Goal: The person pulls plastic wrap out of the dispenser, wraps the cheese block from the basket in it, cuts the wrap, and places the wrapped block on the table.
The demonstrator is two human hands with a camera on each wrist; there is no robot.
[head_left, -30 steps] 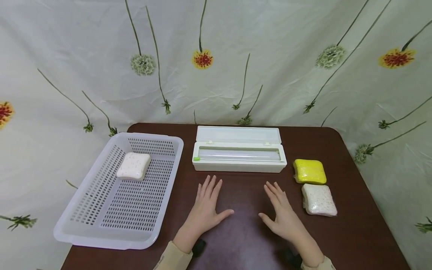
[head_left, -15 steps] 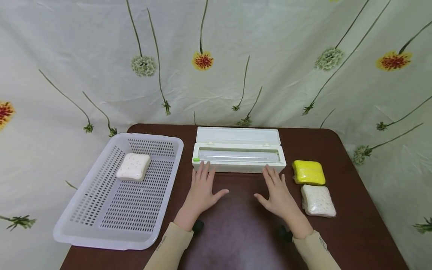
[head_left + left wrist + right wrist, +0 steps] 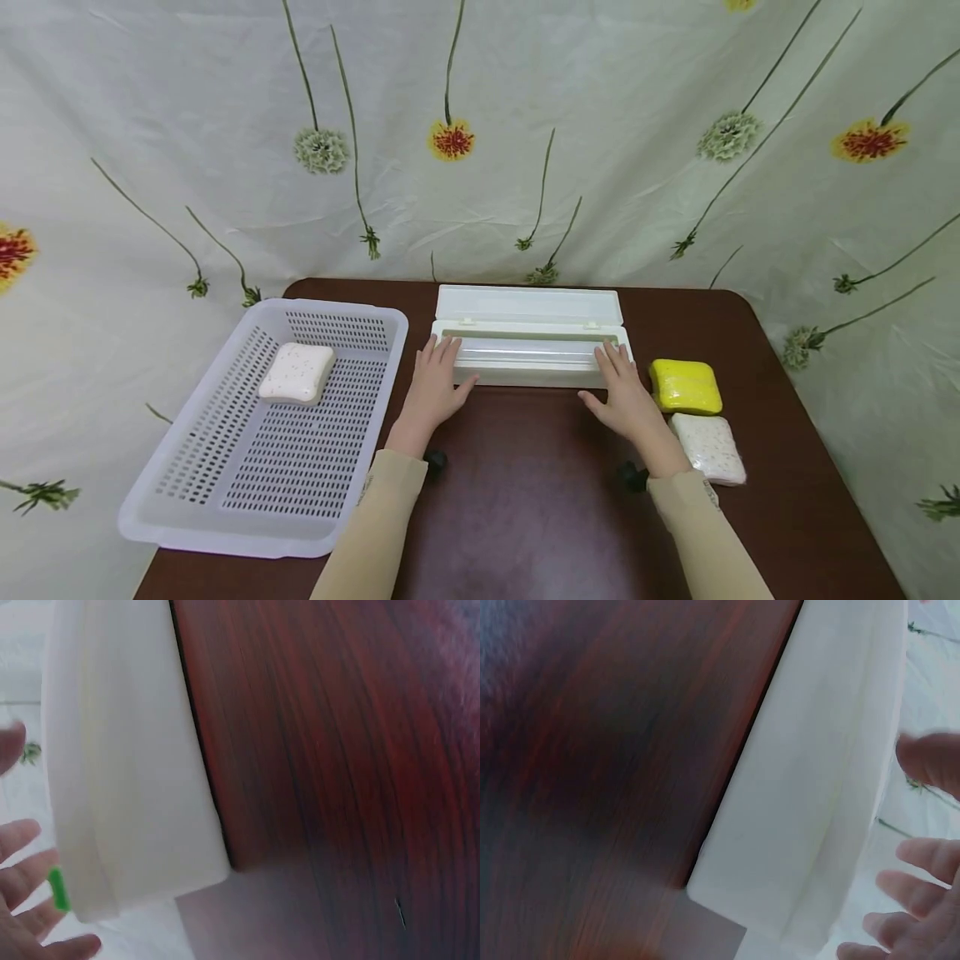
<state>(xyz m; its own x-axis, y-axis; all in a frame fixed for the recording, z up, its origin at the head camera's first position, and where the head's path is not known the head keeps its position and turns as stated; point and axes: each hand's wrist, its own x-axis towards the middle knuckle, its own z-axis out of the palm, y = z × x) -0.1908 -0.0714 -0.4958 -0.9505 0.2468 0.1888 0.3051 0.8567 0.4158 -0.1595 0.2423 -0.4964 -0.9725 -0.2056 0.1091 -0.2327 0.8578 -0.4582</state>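
Note:
A white cling film dispenser (image 3: 528, 377) stands at the back middle of the table, its lid (image 3: 528, 306) tipped back. A clear roll of film (image 3: 528, 350) lies inside. My left hand (image 3: 432, 392) has its fingers spread over the dispenser's left end, overlapping the front rim in the head view. At the opposite end, my right hand (image 3: 630, 400) reaches over the front right corner with fingers extended. Neither hand grips anything. In the left wrist view, a green slider (image 3: 58, 889) shows at the dispenser's edge beside the fingers.
A white perforated basket (image 3: 142, 500) on the left holds a speckled white block (image 3: 297, 372). To the right lie a yellow block (image 3: 686, 387) and another speckled white block (image 3: 708, 448), both in shiny clear wrap. A flowered cloth (image 3: 600, 100) hangs behind the brown table (image 3: 525, 500).
Both hands have moved forward from the table in front of the dispenser to over its two ends, the left also slightly leftward. The blocks and basket stay put.

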